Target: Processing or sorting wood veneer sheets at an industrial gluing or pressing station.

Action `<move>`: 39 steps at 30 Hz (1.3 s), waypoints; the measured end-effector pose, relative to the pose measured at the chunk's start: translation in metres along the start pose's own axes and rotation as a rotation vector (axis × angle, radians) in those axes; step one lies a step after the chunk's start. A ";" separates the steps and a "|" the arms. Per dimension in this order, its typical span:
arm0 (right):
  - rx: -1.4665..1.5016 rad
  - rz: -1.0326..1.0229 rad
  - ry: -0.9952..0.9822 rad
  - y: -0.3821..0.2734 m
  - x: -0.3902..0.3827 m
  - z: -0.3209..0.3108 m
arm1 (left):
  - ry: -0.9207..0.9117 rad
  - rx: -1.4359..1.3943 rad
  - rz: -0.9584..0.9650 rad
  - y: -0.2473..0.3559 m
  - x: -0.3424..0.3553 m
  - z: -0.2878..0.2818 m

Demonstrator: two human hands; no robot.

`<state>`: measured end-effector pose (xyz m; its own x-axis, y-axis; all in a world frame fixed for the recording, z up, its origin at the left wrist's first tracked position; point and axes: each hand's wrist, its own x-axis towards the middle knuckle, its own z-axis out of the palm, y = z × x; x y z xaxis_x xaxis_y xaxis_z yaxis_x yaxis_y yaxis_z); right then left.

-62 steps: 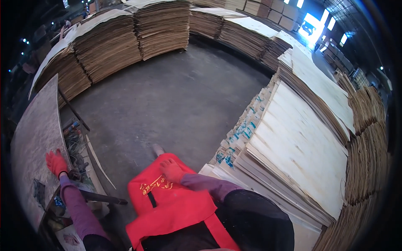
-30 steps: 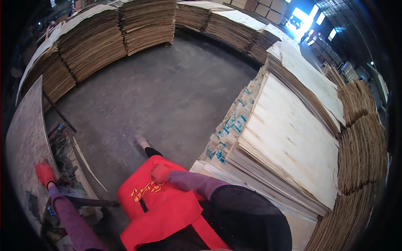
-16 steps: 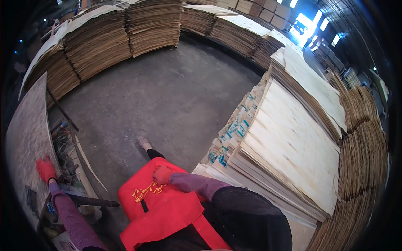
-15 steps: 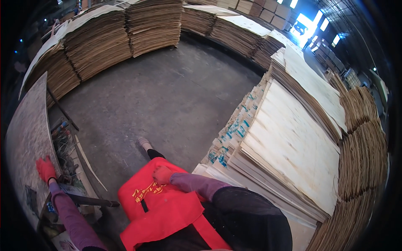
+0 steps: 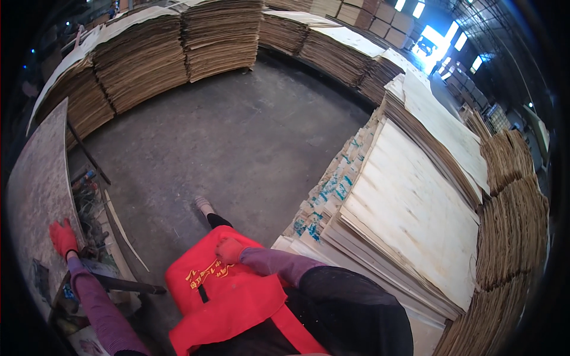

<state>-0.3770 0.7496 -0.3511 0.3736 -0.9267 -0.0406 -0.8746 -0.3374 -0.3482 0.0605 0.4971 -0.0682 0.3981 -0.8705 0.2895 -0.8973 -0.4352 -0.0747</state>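
My left hand (image 5: 63, 238), in a red glove, rests with fingers apart on a worn, speckled grey board (image 5: 40, 178) at the left, beside its right edge. My right hand (image 5: 228, 250), also red-gloved, lies curled on the red apron (image 5: 196, 302) over my lap; whether its fingers hold the cloth is hidden. My leg (image 5: 216, 218) and striped foot (image 5: 203, 203) stick out beyond the apron onto the grey floor (image 5: 225, 136).
Tall stacks of thin wood sheets (image 5: 142, 65) curve along the back. At my right lie pale sheets (image 5: 409, 207) with green-marked edges, beside brown veneer piles (image 5: 504, 237). Under the left board are a dark bar (image 5: 130, 283) and clutter (image 5: 92, 202). A bright doorway (image 5: 430, 47) is far back.
Since the oldest frame my right hand has gone from spread to curled on the apron, and my foot has come further into view. The view has shifted slightly; my left hand stays on the board.
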 end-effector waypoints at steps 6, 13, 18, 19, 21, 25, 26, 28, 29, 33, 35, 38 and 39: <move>-0.009 -0.004 0.025 -0.003 0.000 0.000 | -0.016 0.019 0.019 -0.004 0.001 0.003; -0.027 -0.025 0.047 0.000 -0.001 0.004 | -0.020 0.006 0.023 -0.002 -0.001 -0.003; -0.009 -0.017 0.077 -0.001 -0.002 0.000 | -0.019 -0.005 0.012 -0.002 -0.003 -0.004; -0.015 -0.022 0.075 -0.001 -0.001 0.001 | -0.023 -0.006 0.018 -0.002 -0.003 -0.006; -0.018 -0.026 0.072 -0.001 -0.002 0.003 | -0.012 -0.012 0.027 -0.003 0.000 -0.002; -0.009 -0.007 0.058 0.000 -0.001 0.002 | 0.001 -0.013 0.059 -0.005 0.003 0.004; -0.009 -0.010 0.055 0.000 -0.001 0.002 | 0.000 -0.012 0.058 -0.005 0.003 0.003; 0.002 -0.012 0.055 0.000 -0.001 0.002 | 0.002 -0.010 0.068 -0.004 0.001 0.001; 0.012 -0.013 0.056 0.000 -0.001 0.003 | 0.002 -0.009 0.067 -0.004 0.001 0.000; 0.005 -0.002 0.053 0.000 -0.001 0.000 | 0.006 -0.024 0.064 -0.004 0.001 0.001; 0.008 0.007 0.032 -0.001 -0.001 -0.003 | 0.004 -0.026 0.064 -0.004 0.001 0.000; 0.006 0.011 0.035 -0.001 -0.002 -0.004 | 0.007 -0.020 0.073 -0.002 0.002 0.000; 0.006 0.014 0.036 -0.002 -0.002 -0.004 | 0.012 -0.024 0.073 -0.002 0.003 0.001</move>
<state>-0.3774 0.7513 -0.3466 0.3500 -0.9367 -0.0122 -0.8780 -0.3234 -0.3530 0.0639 0.4954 -0.0681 0.3289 -0.8969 0.2956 -0.9283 -0.3646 -0.0735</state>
